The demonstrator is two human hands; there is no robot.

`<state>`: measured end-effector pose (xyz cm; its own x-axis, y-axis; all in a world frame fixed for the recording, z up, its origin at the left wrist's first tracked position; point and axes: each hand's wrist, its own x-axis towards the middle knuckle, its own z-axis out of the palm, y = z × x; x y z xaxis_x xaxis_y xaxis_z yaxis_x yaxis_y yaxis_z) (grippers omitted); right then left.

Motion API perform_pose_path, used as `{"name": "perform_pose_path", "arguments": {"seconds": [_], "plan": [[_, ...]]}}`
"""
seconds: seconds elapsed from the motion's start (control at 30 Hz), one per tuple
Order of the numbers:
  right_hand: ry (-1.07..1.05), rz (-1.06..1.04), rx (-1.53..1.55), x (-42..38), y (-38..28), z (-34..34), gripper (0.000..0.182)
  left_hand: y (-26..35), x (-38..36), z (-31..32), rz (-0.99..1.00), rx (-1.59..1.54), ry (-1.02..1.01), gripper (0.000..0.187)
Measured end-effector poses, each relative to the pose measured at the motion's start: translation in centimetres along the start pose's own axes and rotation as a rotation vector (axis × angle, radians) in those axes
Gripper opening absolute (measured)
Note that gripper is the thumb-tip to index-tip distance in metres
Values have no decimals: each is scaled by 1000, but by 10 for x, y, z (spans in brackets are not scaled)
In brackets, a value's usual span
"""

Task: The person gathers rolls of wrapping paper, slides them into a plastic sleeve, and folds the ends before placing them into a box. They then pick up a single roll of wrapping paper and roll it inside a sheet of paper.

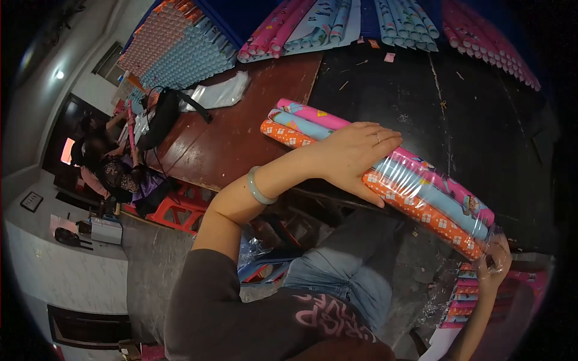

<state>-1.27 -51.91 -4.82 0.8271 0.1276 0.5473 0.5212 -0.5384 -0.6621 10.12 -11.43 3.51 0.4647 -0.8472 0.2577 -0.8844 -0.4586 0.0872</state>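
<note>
A bundle of three wrapping paper rolls, pink, light blue and orange with white gift prints, lies slantwise at the table's near edge in clear plastic film. My left hand [355, 153] holds the bundle from above near its middle, fingers across the rolls and thumb along the orange roll [421, 213]. The light blue roll [445, 201] lies between it and the pink roll [463, 192]. At the right end, my right hand [495, 262] is closed on the bunched clear plastic film [495, 236], with its fingertips partly hidden.
A large stack of rolls [180, 51] stands at the far left. More pink rolls [487, 42] and blue rolls [409, 27] lie along the back of the dark table [385, 90]. Clear plastic bags [223, 90] rest on the brown table. Other people sit at left near a red stool [177, 207].
</note>
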Motion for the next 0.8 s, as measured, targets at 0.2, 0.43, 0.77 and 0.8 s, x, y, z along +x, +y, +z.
{"name": "perform_pose_path", "arguments": {"seconds": [0.2,0.43,0.77,0.8], "plan": [[33,-144,38,-1,1,3,26,1,-2,-4,-15,11,-20,101],[6,-170,93,13,-15,5,17,5,3,-7,1,48,-23,96],[-100,-46,85,27,-34,2,17,9,6,-10,-66,13,-109,102],[-101,-42,83,28,-35,2,16,10,6,-11,-79,19,-116,102]]}}
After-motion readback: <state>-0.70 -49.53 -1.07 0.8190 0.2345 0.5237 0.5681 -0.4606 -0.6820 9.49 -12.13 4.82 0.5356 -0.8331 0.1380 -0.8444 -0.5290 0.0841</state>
